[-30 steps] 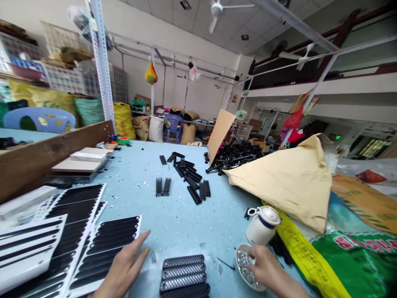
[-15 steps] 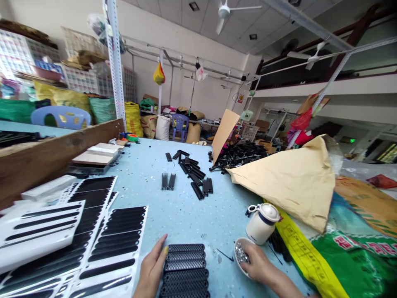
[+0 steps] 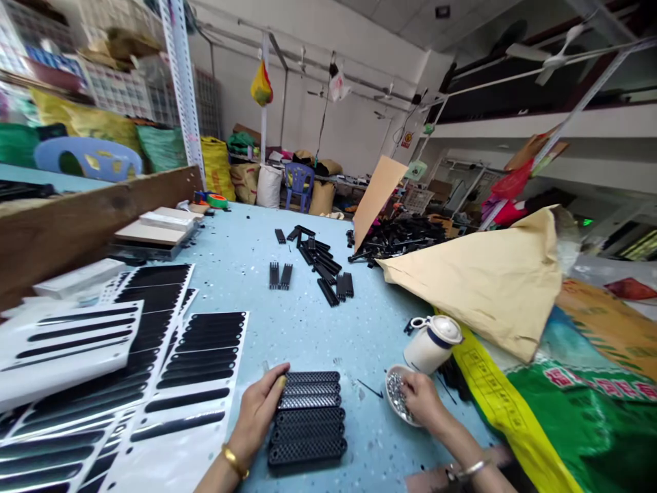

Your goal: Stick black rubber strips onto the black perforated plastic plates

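Note:
A row of black perforated oblong plastic parts point(image 3: 309, 419) lies on the blue table near the front edge. My left hand point(image 3: 259, 411) rests against the left end of that row, thumb and fingers touching the top parts. My right hand point(image 3: 421, 400) reaches into a small white dish point(image 3: 393, 397) of small shiny metal pieces, fingertips pinched in them; whether a piece is held I cannot tell. A white lidded mug point(image 3: 430, 344) stands just behind the dish.
White sheets with black oblong stickers point(image 3: 198, 373) cover the table's left front. Loose black strips point(image 3: 318, 266) lie mid-table, a heap of them point(image 3: 395, 239) further back. Tan paper point(image 3: 487, 277) and printed sacks point(image 3: 580, 411) crowd the right. A wooden board point(image 3: 87, 222) borders the left.
My left hand moved right from the sticker sheet onto the left end of the black parts. My right hand stayed at the dish. The camera tilted down.

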Motion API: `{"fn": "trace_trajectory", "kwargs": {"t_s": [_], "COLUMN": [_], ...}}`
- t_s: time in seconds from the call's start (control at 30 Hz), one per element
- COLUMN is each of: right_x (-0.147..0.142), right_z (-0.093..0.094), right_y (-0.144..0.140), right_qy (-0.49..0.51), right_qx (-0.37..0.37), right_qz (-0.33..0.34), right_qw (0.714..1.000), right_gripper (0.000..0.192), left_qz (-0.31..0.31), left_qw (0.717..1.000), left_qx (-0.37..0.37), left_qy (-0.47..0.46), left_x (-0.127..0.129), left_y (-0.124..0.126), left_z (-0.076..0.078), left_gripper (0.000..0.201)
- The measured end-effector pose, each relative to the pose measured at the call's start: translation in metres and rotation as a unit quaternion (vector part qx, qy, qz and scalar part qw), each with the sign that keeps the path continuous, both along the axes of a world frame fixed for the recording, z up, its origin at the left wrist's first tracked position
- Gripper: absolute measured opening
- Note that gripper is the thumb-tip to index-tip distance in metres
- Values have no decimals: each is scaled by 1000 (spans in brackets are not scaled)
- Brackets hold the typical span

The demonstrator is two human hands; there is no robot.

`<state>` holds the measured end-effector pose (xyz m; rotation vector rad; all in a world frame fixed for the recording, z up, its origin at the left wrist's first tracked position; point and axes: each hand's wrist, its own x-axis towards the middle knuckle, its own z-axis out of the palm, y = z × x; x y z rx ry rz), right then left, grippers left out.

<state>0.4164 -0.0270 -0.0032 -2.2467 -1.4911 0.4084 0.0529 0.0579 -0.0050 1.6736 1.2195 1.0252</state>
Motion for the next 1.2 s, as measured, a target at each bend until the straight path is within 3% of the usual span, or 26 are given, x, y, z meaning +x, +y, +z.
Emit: {"fn": "trace_trajectory", "kwargs": {"t_s": [0.17, 0.3, 0.5, 0.6, 0.73, 0.97, 1.2], "right_x": [1, -19, -107, -149, -179, -185, -158], "right_z": [21, 42, 49, 48, 47, 42, 39], "right_y": [-6, -10, 8, 16, 20, 42, 54], "right_qy": [129, 207, 238, 189, 100, 21, 11], "right_qx": [13, 14, -24, -21, -4, 16, 45], "right_qz": [-26, 13, 154, 232, 323, 328, 291], "right_qw": [991, 978, 959, 954, 941, 944, 956], "right_gripper": [21, 28, 19, 16, 14, 13, 25], "left_qz": [-7, -12, -6, -8, -5, -5, -8], "left_qw": [1000, 999, 999, 999, 999, 999, 999], "left_qx": [-11, -26, -34, -31, -32, -35, -33], "left_qy": [-10, -18, -30, -36, -35, -20, 1], "left_x": [1, 3, 4, 3, 3, 3, 3], "left_y": [0, -1, -3, -4, -4, -4, -4], "left_z": [4, 4, 6, 8, 8, 7, 7], "left_gripper": [45, 44, 41, 40, 40, 38, 39]}}
